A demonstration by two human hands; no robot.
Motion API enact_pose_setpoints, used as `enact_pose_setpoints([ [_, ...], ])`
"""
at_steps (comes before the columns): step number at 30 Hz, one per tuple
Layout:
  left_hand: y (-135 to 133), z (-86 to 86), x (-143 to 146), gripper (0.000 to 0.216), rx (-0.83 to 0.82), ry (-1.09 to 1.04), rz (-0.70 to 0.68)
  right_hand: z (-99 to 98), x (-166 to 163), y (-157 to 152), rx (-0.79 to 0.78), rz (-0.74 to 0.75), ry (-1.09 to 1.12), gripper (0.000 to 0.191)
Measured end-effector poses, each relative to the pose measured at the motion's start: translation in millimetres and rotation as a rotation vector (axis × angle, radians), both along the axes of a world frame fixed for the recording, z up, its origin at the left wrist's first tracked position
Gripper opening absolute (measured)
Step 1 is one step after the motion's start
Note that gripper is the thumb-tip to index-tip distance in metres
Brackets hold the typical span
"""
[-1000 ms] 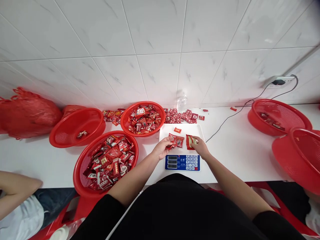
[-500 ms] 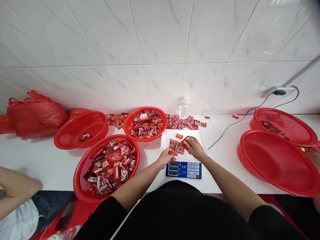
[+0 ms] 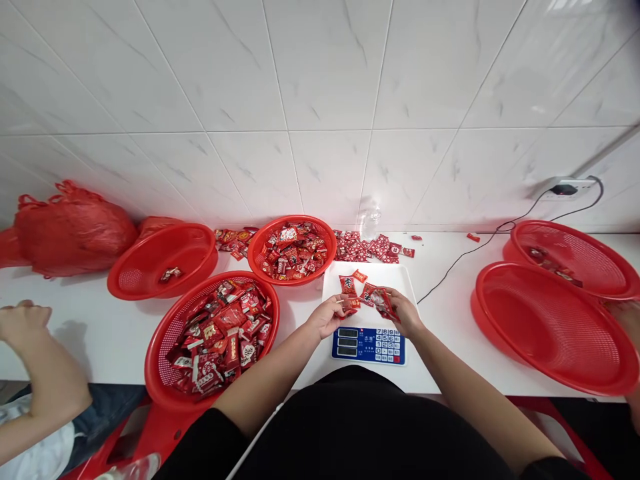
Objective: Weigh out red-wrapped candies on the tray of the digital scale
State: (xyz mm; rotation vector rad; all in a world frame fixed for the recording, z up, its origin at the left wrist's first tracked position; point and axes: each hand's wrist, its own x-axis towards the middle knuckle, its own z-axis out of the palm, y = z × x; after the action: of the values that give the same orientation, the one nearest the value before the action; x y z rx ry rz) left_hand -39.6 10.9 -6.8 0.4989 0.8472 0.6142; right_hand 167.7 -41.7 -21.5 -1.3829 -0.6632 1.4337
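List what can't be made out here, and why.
Head view:
Scale displays: digits, too small and dark.
Packets in left hand: exact number, partly covered by that hand.
Large red bag: contents, hidden by its sides.
Co-worker at right: mostly cut off by picture edge.

Right of the scale (image 3: 369, 347), open bench (image 3: 450, 308) gave passage to the big basket (image 3: 555, 333), though a black cable (image 3: 470, 251) crossed it. Leftward, a heaped basket (image 3: 156, 363) blocked the way; behind stood a clear bottle (image 3: 371, 223).
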Motion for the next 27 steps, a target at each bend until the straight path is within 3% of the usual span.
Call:
enact_pose_setpoints([
  [3, 4.4, -2.5, 6.7, 0.041, 0.200, 0.114, -0.035, -3.2, 0.6, -13.4, -0.049, -0.081, 0.283, 0.023],
  [9, 34.4, -13.1, 33.2, 0.051, 0.998, 0.573, -0.235, -5.4, 6.5, -26.9, -0.069, -0.154, 0.492, 0.013],
  [11, 44.9, -18.1, 36.2, 0.058, 1.149, 0.784, -0.318, -5.8, 9.6, -30.7, -0.073, -0.168, 0.529, 0.011],
  [14, 54.3, -26.2, 37.5, 0.072, 1.224, 1.010, -0.502, -7.9, 13.0, -37.0, -0.095, -0.173, 0.557, 0.011],
  [17, 56.6, -33.1, 40.1, 0.077, 1.271, 1.045, -0.675, -10.2, 12.8, -42.1, -0.109, -0.164, 0.563, 0.011],
  [19, 56.1, -35.1, 42.2, 0.075, 1.276, 1.039, -0.706, -10.1, 11.3, -44.0, -0.103, -0.159, 0.551, 0.011],
  [21, 54.0, -33.4, 43.0, 0.073, 1.260, 1.003, -0.663, -7.6, 9.7, -44.7, -0.086, -0.149, 0.528, 0.012],
  [24, 43.6, -23.0, 40.0, 0.065, 1.213, 0.825, -0.477, 0.2, 6.1, -44.0, -0.042, -0.101, 0.445, 0.020],
  [27, 18.8, -7.4, 32.7, 0.060, 0.980, 0.493, -0.315, 8.3, -4.7, -41.7, 0.043, -0.053, 0.267, 0.034],
])
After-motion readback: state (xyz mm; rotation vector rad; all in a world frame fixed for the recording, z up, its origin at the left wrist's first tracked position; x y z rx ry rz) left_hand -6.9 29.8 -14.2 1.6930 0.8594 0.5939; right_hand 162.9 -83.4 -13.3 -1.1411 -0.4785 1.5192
